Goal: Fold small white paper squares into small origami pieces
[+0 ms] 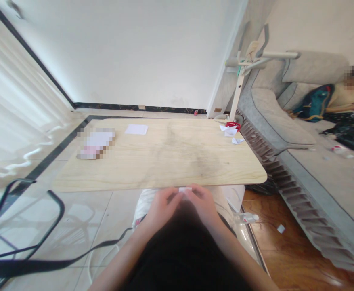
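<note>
Close to my body, at the near edge of the wooden table (134,161), a small piece of white paper (185,189) is held between both hands. My left hand (166,202) pinches it from the left, my right hand (201,198) from the right. The fingertips almost meet, and part of the paper is hidden behind them. A stack of white paper sheets (136,129) lies at the table's far left. Several folded white paper pieces (229,130) sit at the far right corner, beside something with red handles (235,126).
A blurred-out pink and white object (95,143) lies on the table's left. Right of the table stand a white exercise-machine frame (237,89) and a grey sofa (304,133), where a person (346,93) sits. A plastic bottle (251,218) is at lower right; a black chair frame (52,222) is at left.
</note>
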`<move>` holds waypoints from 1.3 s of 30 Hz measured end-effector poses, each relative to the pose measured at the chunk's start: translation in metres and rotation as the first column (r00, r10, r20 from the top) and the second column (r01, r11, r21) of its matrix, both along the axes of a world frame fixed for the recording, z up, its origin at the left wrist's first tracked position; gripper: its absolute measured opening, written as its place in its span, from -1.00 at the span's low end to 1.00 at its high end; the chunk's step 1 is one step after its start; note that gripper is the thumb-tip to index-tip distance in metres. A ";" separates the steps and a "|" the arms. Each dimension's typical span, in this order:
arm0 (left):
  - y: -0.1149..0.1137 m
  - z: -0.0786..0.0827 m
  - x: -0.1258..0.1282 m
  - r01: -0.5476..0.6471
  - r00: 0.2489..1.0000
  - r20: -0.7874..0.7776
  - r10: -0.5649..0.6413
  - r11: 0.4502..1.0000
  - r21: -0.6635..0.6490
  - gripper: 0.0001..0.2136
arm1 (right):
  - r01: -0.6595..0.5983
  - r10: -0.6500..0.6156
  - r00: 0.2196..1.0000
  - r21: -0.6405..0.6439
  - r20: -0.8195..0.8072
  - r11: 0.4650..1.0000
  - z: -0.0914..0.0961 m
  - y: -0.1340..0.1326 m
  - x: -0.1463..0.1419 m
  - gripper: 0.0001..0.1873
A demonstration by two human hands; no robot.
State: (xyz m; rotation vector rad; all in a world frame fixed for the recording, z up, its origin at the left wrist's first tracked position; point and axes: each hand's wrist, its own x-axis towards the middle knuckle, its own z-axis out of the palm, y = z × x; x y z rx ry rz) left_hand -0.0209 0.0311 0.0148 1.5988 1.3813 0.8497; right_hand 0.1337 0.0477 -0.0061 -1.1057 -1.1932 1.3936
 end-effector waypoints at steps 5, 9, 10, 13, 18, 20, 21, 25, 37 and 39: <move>0.000 0.000 -0.001 0.006 0.999 -0.053 -0.003 0.999 0.044 -0.67 | 0.017 -0.023 0.994 0.060 0.106 0.998 0.002 -0.001 0.000 -0.78; 0.001 0.002 -0.003 -0.031 0.999 -0.033 0.033 0.998 0.046 -0.70 | 0.033 -0.041 0.987 0.059 0.153 0.998 0.001 -0.002 -0.001 -0.74; 0.001 0.003 -0.003 -0.054 0.999 -0.007 0.054 0.998 0.039 -0.71 | 0.033 -0.041 0.986 0.055 0.161 0.998 0.001 -0.002 -0.001 -0.74; 0.002 0.006 -0.001 -0.087 0.995 0.039 0.087 0.996 0.016 -0.74 | 0.001 -0.012 0.983 0.063 0.181 0.998 0.003 -0.004 0.000 -0.74; 0.004 0.006 0.001 -0.117 0.992 0.049 0.115 0.993 0.028 -0.78 | -0.015 0.003 0.982 0.064 0.187 0.998 0.006 -0.005 -0.001 -0.73; 0.004 0.006 0.001 -0.134 0.988 0.073 0.133 0.991 0.009 -0.80 | -0.015 0.006 0.984 0.048 0.177 0.999 0.007 -0.005 -0.002 -0.72; 0.004 0.006 0.000 -0.143 0.986 0.090 0.142 0.990 -0.005 -0.80 | -0.025 0.017 0.983 0.043 0.181 0.999 0.007 -0.005 -0.001 -0.70; 0.004 0.005 0.001 -0.157 0.977 0.141 0.163 0.986 -0.052 -0.79 | -0.070 0.056 0.971 0.053 0.233 0.996 0.007 -0.003 0.000 -0.67; -0.001 0.004 0.006 0.021 0.995 0.101 -0.015 0.998 -0.063 -0.67 | -0.047 0.030 0.989 0.113 0.146 0.992 0.006 -0.002 0.008 -0.66; -0.001 0.004 0.005 0.016 0.995 0.097 -0.011 0.998 -0.055 -0.67 | -0.049 0.027 0.986 0.134 0.165 0.990 0.006 -0.001 0.009 -0.65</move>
